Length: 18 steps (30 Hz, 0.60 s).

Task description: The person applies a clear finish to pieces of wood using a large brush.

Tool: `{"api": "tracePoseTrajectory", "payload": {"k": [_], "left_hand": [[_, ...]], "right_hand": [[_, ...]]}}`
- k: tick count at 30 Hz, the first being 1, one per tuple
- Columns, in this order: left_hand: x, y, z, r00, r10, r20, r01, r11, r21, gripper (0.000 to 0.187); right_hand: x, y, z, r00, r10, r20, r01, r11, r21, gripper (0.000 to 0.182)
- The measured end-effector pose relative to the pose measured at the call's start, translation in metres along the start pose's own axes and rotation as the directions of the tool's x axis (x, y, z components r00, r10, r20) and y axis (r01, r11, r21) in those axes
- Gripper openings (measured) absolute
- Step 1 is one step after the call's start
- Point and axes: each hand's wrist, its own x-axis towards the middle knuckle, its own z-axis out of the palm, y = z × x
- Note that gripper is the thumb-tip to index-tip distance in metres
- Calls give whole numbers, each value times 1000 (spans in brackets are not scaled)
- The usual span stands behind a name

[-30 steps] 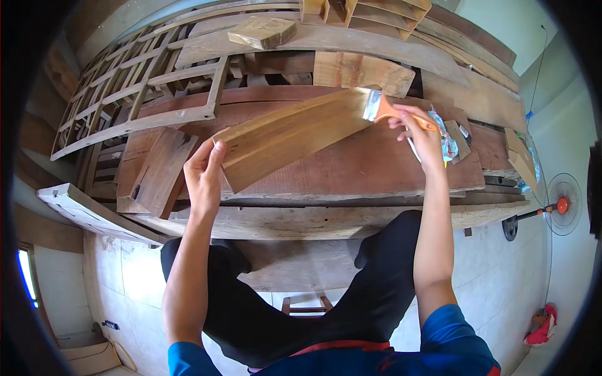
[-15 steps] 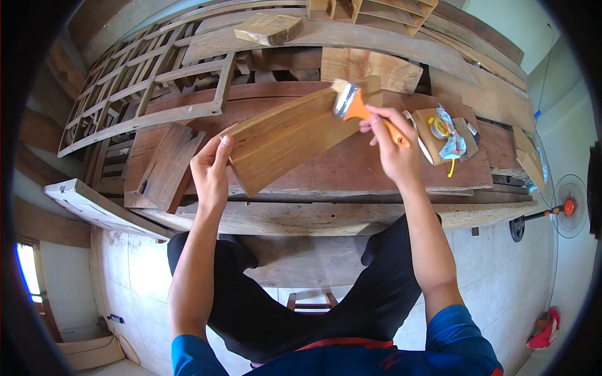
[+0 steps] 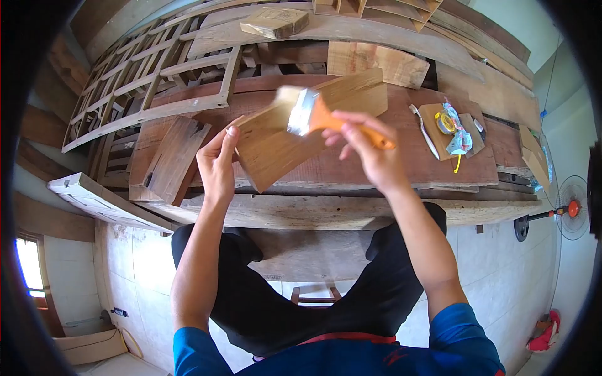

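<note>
- Pinching the left end of the wooden board, the left hand is nearly closed, thumb at its edge.
- Right hand, partly curled, grips the orange-handled paintbrush over the board; bristles blurred, contact unclear.
- Beneath the board: the reddish worktop.
- Right of the board: a toothbrush.
- Left of the board: a brown wood block.

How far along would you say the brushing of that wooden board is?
The setup looks done: the left hand steadies the wooden board and the right hand holds the paintbrush. Brushing appears in hand, the blurred bristles being at the board's upper edge. Left, probably: more strokes, then setting down the held board. How much surface is covered, I cannot tell.
</note>
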Motion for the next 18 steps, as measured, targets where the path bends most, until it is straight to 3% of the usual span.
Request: {"api": "tracePoseTrajectory", "payload": {"k": [2, 6, 9, 12, 14, 16, 18], "left_hand": [[2, -1, 0, 1000, 3, -10, -4, 1000, -20, 43], [0, 5, 6, 999, 5, -37, -7, 999, -47, 45], [-1, 7, 5, 995, 103, 6, -103, 993, 55, 43], [-3, 10, 3, 988, 143, 55, -149, 981, 127, 42], [-4, 10, 1, 989, 132, 69, -141, 981, 134, 42], [-4, 11, 2, 991, 118, 59, -124, 986, 109, 42], [-4, 8, 2, 996, 84, 34, -87, 993, 80, 42]], "right_hand": [[11, 3, -38, 987, -10, -160, -17, 985, -169, 30], [22, 24, -105, 889, -13, -457, -146, 940, -309, 30], [24, 33, -114, 845, -113, -523, -142, 895, -423, 29], [20, 28, -95, 869, -124, -479, -157, 849, -505, 28], [12, 15, -69, 914, -160, -374, -83, 827, -556, 26], [5, 3, -41, 938, -243, -249, 70, 833, -548, 25], [-5, -3, -17, 967, -198, -161, 107, 887, -450, 25]]}}
